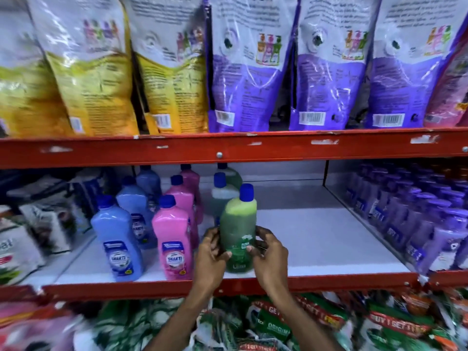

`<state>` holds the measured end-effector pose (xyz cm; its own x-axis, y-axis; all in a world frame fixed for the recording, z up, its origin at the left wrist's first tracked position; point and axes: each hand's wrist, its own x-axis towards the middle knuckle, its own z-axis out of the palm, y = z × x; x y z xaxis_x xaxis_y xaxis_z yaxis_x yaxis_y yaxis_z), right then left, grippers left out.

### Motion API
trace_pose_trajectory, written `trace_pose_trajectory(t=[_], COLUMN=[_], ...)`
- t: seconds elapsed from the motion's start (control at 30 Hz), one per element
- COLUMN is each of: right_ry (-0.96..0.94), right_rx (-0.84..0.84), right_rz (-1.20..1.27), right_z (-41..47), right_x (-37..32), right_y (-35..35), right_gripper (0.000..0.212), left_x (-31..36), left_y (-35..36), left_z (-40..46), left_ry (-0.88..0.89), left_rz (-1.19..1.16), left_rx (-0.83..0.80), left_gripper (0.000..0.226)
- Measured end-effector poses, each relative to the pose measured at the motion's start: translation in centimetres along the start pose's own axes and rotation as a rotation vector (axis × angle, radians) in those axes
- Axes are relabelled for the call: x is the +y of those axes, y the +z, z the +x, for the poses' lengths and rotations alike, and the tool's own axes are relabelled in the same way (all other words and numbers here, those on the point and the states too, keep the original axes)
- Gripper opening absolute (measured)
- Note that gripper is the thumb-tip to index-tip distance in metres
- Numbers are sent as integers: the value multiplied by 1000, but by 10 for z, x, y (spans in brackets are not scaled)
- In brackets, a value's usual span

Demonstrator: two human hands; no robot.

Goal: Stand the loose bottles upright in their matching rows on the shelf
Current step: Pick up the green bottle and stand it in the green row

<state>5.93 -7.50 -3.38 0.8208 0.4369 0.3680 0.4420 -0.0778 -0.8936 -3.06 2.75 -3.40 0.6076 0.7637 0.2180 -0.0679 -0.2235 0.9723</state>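
As we steady the green bottle [238, 234] near the shelf's [316, 239] front edge, left hand [211, 254] and right hand [269, 257] fingers clamp its slick, likely heavy lower body.

Bright even light; glare on upper pouches [243, 59]; motion blur, wide-angle bending toward edges.

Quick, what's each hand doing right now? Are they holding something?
Left hand: closed around the left side of the green bottle, which stands upright at the shelf's front edge.
Right hand: closed on the same green bottle, gripping its right side.
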Motion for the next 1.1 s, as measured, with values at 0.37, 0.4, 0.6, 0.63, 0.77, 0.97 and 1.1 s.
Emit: trace_pose_trajectory(t=[0.37, 0.4, 0.6, 0.63, 0.77, 0.97, 1.1], right_ry=[42, 29, -45, -46, 0, 64, 67], right_rx=[-381, -439, -453, -463, -473, -515, -513], right_rz=[134, 131, 22, 12, 27, 102, 115], right_z=[11, 11, 23, 24, 27, 20, 14], right_x=[14, 13, 10, 10, 13, 15, 14], right_y=[-4, -5, -10, -11, -10, -4, -6], right_gripper=[54, 58, 47, 45, 43, 41, 45], left_x=[-16, -15, -11, -10, -11, -21, -21], left_y=[-20, -19, -17, -19, -21, -27, -31], left_z=[-1, -1, -1, 0, 1, -6, -12], left_ry=[146, 146, 178, 173, 131, 149, 206], left_rz=[427, 426, 529, 515, 408, 351, 397], left_rx=[-127, -105, -75, -79, -101, -103, -90], left_gripper=[22, 21, 58, 58, 52, 52, 50])
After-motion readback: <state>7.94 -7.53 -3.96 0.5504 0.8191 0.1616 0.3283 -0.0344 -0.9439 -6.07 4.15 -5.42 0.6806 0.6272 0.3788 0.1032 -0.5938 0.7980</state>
